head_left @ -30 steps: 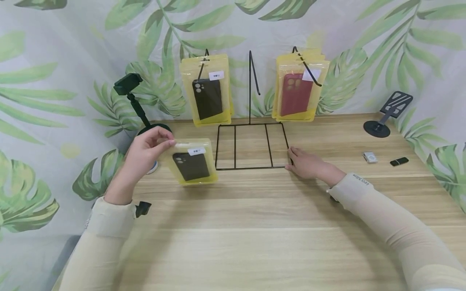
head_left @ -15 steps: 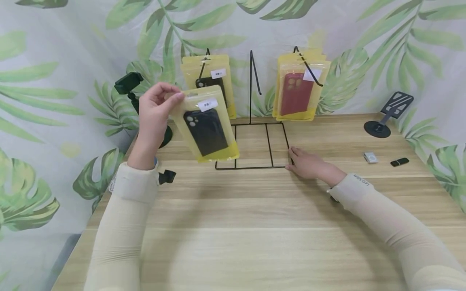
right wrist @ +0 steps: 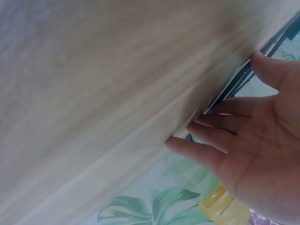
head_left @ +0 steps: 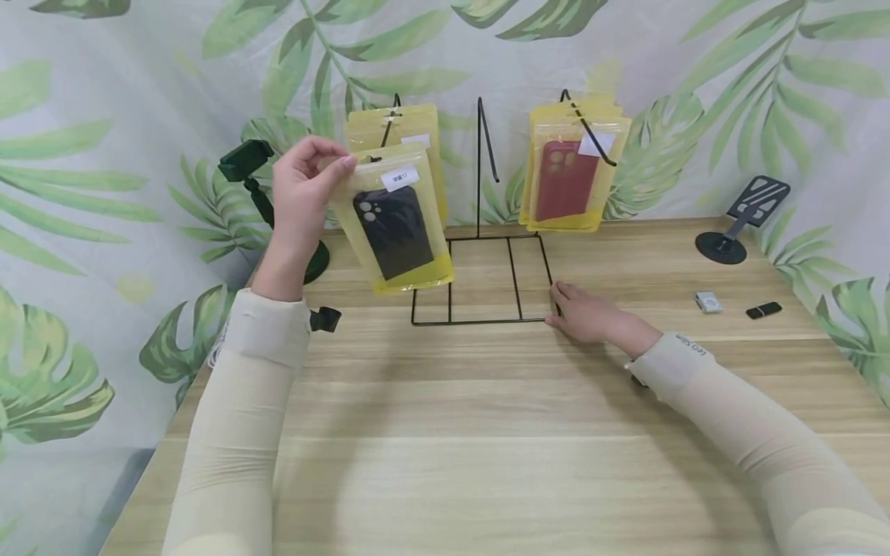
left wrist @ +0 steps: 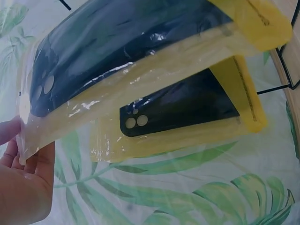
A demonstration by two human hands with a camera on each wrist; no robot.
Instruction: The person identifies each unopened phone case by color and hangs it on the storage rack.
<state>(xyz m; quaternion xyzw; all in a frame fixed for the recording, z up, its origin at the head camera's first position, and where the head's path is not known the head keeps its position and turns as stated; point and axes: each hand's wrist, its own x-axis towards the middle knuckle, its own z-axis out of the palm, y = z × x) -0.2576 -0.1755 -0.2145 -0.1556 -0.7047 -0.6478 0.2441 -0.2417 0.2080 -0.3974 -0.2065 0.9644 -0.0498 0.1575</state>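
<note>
In the head view, my left hand [head_left: 300, 205] pinches the top left corner of a clear-and-yellow bag holding a dark phone case [head_left: 395, 232]. The bag hangs tilted just in front of the left hook [head_left: 385, 133] of a black wire display rack [head_left: 479, 193]; whether its hole is on the hook cannot be told. Behind it, more yellow bags hang on that hook; the left wrist view shows another bagged dark phone case [left wrist: 178, 105]. My right hand [head_left: 587, 313] rests at the right front corner of the rack's base, its fingers [right wrist: 199, 152] nearly straight against wire and table.
Bagged red phone cases [head_left: 566, 181] hang on the right hook. A black stand [head_left: 246, 161] is at the back left. On the right are a phone stand [head_left: 721, 245], a small silver object [head_left: 708, 301] and a black stick-shaped item [head_left: 763, 310].
My left hand has lifted the bagged phone case from low over the table, up and to the right, in front of the left hook. My right hand has stayed put.
</note>
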